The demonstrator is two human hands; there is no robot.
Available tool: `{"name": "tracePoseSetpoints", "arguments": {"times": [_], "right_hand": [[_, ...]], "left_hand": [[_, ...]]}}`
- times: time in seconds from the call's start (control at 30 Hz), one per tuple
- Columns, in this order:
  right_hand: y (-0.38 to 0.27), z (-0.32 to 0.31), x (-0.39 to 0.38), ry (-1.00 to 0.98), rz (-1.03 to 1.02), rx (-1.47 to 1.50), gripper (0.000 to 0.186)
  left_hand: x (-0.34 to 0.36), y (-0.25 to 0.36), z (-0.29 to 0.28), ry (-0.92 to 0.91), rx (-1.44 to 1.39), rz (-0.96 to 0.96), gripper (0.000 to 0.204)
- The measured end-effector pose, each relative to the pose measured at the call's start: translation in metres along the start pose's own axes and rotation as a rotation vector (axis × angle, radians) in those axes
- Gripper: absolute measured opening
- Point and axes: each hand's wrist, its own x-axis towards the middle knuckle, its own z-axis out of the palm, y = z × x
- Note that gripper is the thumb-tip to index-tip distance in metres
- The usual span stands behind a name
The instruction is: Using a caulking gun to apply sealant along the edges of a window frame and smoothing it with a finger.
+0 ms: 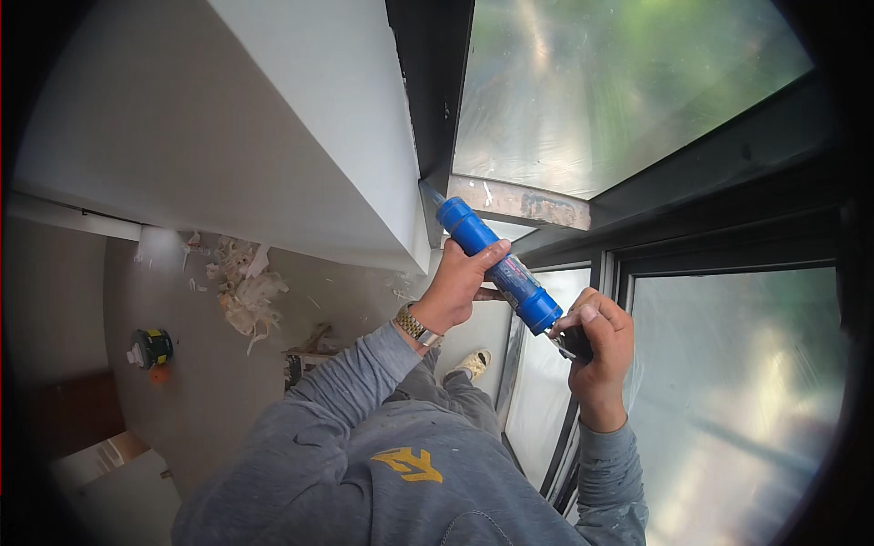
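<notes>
A blue caulking gun (492, 255) slants up and to the left between my hands. Its clear nozzle (431, 192) points into the joint where the white wall edge meets the dark window frame (435, 109). My left hand (452, 287) is wrapped round the middle of the barrel, thumb on top. At the rear end, my right hand (601, 350) is closed on the black handle; its fingers partly hide the trigger. Whether the nozzle tip touches the joint I cannot tell.
A white wall (300, 118) rises close on the left. Film-covered glass panes (628, 82) in dark frames stand ahead and right. A worn sill piece (519, 202) lies beyond the nozzle. On the floor are crumpled scraps (248, 287) and a dark green round container (152, 348).
</notes>
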Motion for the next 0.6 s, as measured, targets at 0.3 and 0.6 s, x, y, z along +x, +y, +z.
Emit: {"name": "tracePoseSetpoints", "arguments": {"times": [0.3,0.6], "right_hand": [[-0.039,0.0,0.002,0.009,0.032,0.052,0.031],[-0.084,0.0,0.002,0.052,0.061,0.084,0.031]], "left_hand": [[-0.019,0.02,0.013,-0.057,-0.035,0.051,0.054],[-0.04,0.043,0.028,-0.12,-0.047,0.062,0.05]]}}
